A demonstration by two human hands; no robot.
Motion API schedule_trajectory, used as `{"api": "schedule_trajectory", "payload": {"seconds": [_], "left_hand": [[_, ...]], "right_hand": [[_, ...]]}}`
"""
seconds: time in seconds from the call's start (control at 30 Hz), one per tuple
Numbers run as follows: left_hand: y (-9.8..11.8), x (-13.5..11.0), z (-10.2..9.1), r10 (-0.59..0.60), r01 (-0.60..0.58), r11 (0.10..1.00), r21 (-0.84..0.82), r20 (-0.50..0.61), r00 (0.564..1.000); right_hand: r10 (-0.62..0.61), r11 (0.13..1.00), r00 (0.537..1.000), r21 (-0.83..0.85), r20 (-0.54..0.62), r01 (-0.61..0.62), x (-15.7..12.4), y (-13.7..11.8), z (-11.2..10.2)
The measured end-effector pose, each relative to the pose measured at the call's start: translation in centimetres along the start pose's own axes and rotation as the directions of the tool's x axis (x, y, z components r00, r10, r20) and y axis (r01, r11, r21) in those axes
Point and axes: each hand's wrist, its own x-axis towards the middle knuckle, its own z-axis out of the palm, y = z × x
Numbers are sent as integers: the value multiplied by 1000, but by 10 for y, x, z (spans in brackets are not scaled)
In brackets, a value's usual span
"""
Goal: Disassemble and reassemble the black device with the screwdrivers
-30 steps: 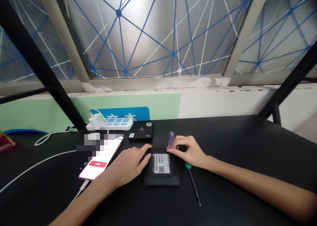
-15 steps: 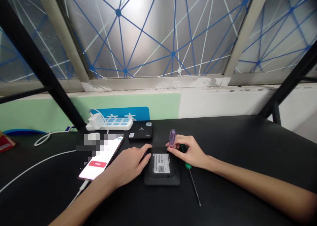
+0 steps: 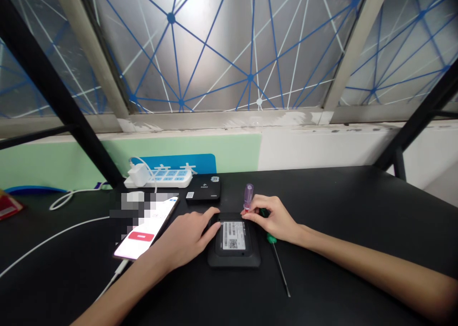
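A black electronic device with a white barcode label lies label side up on the table. My left hand grips its upper left corner, thumb at the side and forefinger near the far edge. Over the far right corner, my right hand pinches a screwdriver with a clear purple handle. The handle stands nearly upright; fingers hide the lower part and the tip. Beneath my right hand lies a second screwdriver with a green handle, partly covered, its shaft pointing toward me.
Left of my left hand lies a lit phone with a white cable plugged in. Behind are a flat black box and a white power strip holding a charger. A red packet is at far left. Black frame bars slant at both sides.
The purple handle has risen very slightly, and the right fingers have shifted a little on it. My left hand, the device and the green screwdriver look almost unmoved.
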Motion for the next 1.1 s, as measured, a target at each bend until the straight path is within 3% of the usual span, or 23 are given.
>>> {"api": "schedule_trajectory", "payload": {"seconds": [0.63,0.87,1.1], "left_hand": [[0,1,2,-5,5,1000,9,13,1000],[-1,2,2,-20,21,999,39,-12,1000],[0,2,-1,-17,19,998,66,-42,999]], "right_hand": [[-8,1000,1000,16,-14,8,0,3,1],[-40,998,996,39,-78,43,-1,-1,1],[-38,997,998,69,-57,42,0,-5,0]]}}
